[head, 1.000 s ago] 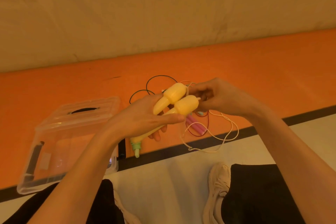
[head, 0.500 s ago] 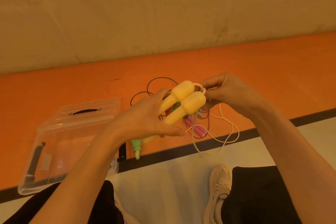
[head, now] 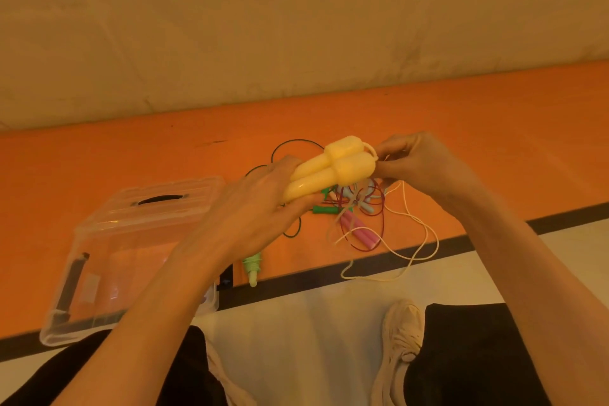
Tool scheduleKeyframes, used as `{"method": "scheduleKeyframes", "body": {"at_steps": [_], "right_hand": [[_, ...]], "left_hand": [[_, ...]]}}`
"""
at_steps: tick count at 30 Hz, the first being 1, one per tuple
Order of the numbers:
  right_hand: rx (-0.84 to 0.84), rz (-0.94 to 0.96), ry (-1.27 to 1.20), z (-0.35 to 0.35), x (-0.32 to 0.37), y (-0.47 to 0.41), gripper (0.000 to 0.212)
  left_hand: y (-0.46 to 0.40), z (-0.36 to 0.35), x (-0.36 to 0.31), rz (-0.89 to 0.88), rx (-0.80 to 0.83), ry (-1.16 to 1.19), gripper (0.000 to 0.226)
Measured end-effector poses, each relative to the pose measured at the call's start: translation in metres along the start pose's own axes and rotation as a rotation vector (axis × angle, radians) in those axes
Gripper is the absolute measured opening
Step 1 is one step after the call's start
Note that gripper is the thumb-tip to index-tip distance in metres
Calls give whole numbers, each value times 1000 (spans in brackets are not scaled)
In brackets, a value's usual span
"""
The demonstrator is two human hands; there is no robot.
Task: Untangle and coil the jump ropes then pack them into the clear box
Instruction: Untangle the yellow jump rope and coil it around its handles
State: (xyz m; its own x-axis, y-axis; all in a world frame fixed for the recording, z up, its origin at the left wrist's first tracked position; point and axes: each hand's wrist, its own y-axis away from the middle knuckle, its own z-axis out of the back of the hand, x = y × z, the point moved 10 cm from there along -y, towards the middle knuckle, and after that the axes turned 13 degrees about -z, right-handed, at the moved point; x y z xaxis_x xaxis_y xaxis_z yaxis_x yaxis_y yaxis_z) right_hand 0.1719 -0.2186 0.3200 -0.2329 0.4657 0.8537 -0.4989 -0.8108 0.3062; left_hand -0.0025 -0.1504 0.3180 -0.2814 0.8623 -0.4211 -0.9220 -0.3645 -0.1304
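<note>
At the left edge of the view the clear box (head: 131, 260) sits lid-on upon the orange floor mat (head: 494, 148), its near end crossing the black border stripe (head: 560, 221) that edges the mat, with bare mat beyond it toward 12 o'clock up to the wall (head: 296, 26). Just right of the box a coiled green rope (head: 253, 269) lies at the stripe, its tip pointing toward 6 o'clock. The left hand (head: 257, 208) has its grip wrapped around the narrow ends of the two yellow handles (head: 333, 166), held side by side above the mat; their long axis runs from about 8 o'clock to 2 o'clock, fat caps toward 2 o'clock. Below them lies the tangle of ropes (head: 356, 208), with pink handles (head: 359, 231) among red and green cord. The right hand (head: 418, 165) pinches the cream cord (head: 412, 241) right at the caps; the cord hangs in loose loops toward 5 o'clock, over the stripe onto the pale floor (head: 296, 339), near a shoe (head: 402, 333).
</note>
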Motion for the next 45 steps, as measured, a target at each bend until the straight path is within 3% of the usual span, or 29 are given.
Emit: {"method": "scheduleKeyframes", "body": {"at_steps": [4,9,15,18,23,27,32,37,41,45], "right_hand": [[50,0,-26,-4,1,0,14],[152,43,-76,-13,8,8,21],[-11,203,53,-8,22,13,20],[-10,241,-11,-6,29,17,27],[14,211,-14,-4,26,16,36],[49,205,13,-9,25,17,25],[-100,287,73,3,28,16,25],[73,191,-260,-3,23,15,14],[255,132,-520,-13,22,14,18],[297,139,-571,-14,22,14,21]], "left_hand": [[-1,-4,1,-3,34,98,62],[2,8,7,23,-47,94,60],[5,22,5,5,-170,86,47],[7,26,5,5,-195,96,40],[8,22,7,-11,-154,87,48],[8,13,9,-20,-85,130,46],[6,8,10,7,-86,230,50],[0,7,-1,-8,-130,439,49],[-4,-5,-7,-2,-151,653,44],[-6,-25,-17,1,-106,892,44]]}}
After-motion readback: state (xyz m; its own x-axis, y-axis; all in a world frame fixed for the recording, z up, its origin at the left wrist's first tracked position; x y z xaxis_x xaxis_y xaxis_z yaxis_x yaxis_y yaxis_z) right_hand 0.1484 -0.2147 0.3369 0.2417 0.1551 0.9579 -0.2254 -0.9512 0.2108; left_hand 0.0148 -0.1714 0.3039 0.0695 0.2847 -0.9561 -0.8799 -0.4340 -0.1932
